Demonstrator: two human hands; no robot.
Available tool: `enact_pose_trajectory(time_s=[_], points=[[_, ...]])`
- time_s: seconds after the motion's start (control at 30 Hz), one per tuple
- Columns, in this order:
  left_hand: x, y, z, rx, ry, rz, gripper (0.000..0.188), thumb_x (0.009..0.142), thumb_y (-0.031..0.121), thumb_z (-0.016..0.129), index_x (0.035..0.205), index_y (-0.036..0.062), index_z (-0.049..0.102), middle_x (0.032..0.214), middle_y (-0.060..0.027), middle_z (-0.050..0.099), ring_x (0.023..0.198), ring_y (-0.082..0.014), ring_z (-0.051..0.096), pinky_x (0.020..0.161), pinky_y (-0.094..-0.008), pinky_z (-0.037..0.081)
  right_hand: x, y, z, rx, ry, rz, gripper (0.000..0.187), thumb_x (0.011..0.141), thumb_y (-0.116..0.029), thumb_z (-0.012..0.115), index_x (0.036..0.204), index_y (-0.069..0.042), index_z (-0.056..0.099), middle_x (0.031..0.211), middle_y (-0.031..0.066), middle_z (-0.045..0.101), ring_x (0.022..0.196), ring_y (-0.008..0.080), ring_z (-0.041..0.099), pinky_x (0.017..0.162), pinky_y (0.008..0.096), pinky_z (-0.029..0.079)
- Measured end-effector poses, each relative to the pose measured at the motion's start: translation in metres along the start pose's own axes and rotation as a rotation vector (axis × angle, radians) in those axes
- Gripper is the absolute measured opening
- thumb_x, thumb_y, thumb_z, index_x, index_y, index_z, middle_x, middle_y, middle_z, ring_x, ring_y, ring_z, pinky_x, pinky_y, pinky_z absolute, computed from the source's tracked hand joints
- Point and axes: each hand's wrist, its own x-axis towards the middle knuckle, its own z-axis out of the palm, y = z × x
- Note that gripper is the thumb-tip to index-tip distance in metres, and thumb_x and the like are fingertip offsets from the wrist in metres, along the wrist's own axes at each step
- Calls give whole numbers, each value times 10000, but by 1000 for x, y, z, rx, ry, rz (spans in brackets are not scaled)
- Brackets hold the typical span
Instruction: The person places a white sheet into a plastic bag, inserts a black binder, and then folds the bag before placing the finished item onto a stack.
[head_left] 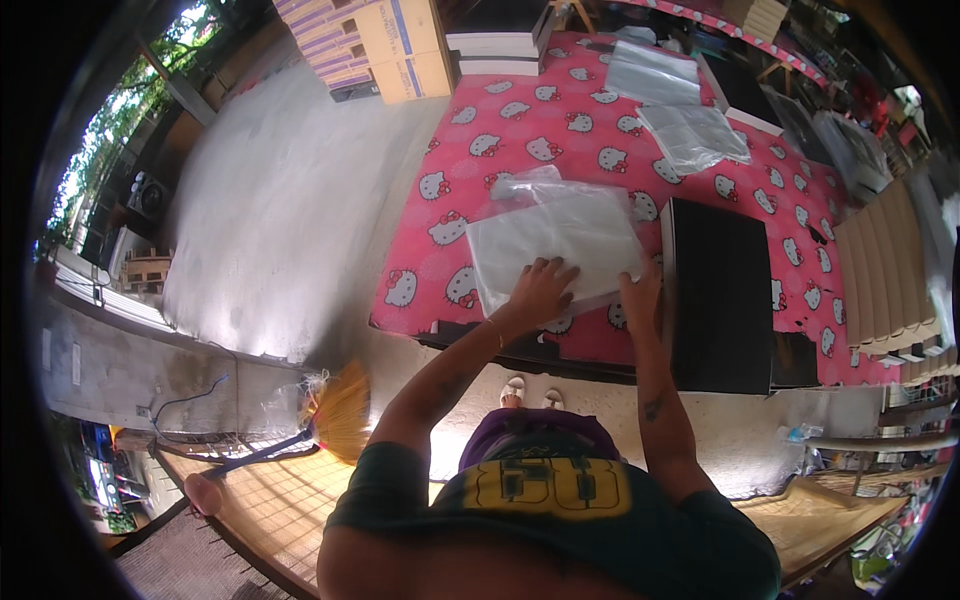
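A stack of clear plastic bags or sheets (545, 225) lies near the front edge of the table, with a crumpled piece at its far side. My left hand (541, 290) rests on the near part of the stack, palm down and fingers spread. At the stack's right edge is my right hand (641, 292), its thumb toward the plastic and apart from the fingers. Right beside that hand lies a long flat black box (718, 295) with a pale side. Whether the right fingertips hold a sheet edge is too small to tell.
A pink cat-print cloth (585, 120) covers the table. More clear plastic stacks (692, 138) and another black box (738, 92) lie farther back. Cartons (400, 50) are piled at the far left, brown cardboard pieces (885, 265) at the right. A straw broom (340, 410) lies behind me on the left.
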Motion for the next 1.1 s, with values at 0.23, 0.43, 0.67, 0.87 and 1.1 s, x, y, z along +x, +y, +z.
enact_pose_trajectory(time_s=[0.23, 0.43, 0.67, 0.87, 1.1], points=[[34, -19, 8, -38, -136, -11, 182, 818, 220, 626, 963, 133, 693, 941, -100, 645, 910, -325, 604, 836, -409, 494, -62, -22, -8, -94, -230, -302, 425, 725, -21, 617, 1134, -39, 505, 1111, 207, 511, 1024, 388, 508, 891, 480, 418], [57, -49, 2, -277, -422, -109, 173, 833, 262, 631, 965, 162, 682, 909, -111, 620, 898, -325, 603, 842, -428, 489, -78, -50, -9, -102, -152, -277, 455, 757, -107, 646, 1183, -55, 497, 1137, 175, 510, 1035, 380, 511, 865, 472, 433], [46, -23, 9, -53, -211, 100, 213, 830, 218, 605, 980, 69, 623, 960, -160, 561, 906, -393, 577, 738, -438, 513, -90, -23, 3, -246, -109, -259, 355, 767, -100, 658, 1106, -46, 567, 1149, 194, 504, 1055, 373, 514, 867, 470, 433], [130, -111, -45, -468, -495, 146, 280, 859, 232, 539, 964, -15, 618, 1079, -174, 609, 978, -303, 580, 794, -389, 475, -86, -28, 3, -232, -35, -272, 265, 781, -106, 632, 1035, -38, 599, 1280, 190, 472, 1051, 362, 525, 885, 473, 429], [277, -195, -140, 167, -544, 117, 240, 828, 179, 510, 947, 2, 619, 989, -207, 623, 974, -357, 601, 860, -432, 466, -88, -26, 8, -274, -92, -288, 236, 805, -129, 592, 1025, -47, 574, 1274, 146, 528, 1116, 357, 505, 922, 484, 418]])
